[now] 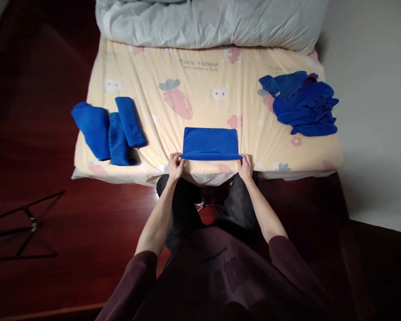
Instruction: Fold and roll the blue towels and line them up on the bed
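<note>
A blue cloth [210,141] lies flat on the bed as a neat rectangle, its near edge turned over in a narrow strip. My left hand [176,166] pinches the near left corner of that strip. At the near right corner, my right hand [245,167] has its fingers closed on the cloth too. Off to the left rest several folded blue cloths, among them a narrow folded one [131,122] and a wider one [92,129]. A crumpled heap of blue cloths [307,106] sits on the right side, with a bit of purple showing.
The bed [200,98] wears a yellow sheet printed with carrots and rabbits. Across its far side lies a rolled grey quilt [207,24]. A white wall [374,111] borders the right. Black stand legs [33,225] are on the dark red floor at left.
</note>
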The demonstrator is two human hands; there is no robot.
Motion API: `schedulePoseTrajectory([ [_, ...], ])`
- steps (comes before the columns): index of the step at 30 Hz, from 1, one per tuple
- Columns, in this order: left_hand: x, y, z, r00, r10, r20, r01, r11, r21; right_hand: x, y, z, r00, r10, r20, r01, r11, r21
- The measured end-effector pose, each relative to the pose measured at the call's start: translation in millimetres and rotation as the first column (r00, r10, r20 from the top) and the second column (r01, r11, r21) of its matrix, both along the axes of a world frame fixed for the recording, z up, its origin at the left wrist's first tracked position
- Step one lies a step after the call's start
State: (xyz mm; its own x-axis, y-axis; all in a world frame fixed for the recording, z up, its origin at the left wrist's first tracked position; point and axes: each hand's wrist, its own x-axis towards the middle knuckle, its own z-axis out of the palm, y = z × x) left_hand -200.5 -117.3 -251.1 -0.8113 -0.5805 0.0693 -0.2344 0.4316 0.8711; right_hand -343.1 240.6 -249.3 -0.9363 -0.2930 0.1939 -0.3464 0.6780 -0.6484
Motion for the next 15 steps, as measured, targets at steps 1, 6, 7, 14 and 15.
schedulePoseTrajectory([
  [1,1,-1,1.6,1.000,-0.014,-0.001,0.014,1.000,0.010,0,0,-0.2,1.000,0.000,0.004,0.001,1.000,-0.008],
  [6,3,-3,5.1,0.998,-0.058,-0.033,0.059,0.998,0.027,0,0,-3.4,1.000,-0.023,0.009,0.023,1.000,-0.019],
  [7,3,-3,4.5,0.998,-0.052,-0.039,0.053,0.998,0.027,0,0,-4.2,1.000,-0.030,0.006,0.030,0.999,-0.018],
  [14,1,-3,-4.4,1.000,0.003,-0.030,-0.002,1.000,0.025,-1,1,-7.9,0.999,-0.035,-0.022,0.034,0.999,-0.021],
  [15,1,-3,-5.2,0.999,0.003,-0.041,-0.003,1.000,0.014,-1,1,-8.2,0.999,-0.034,-0.029,0.034,0.999,-0.018],
])
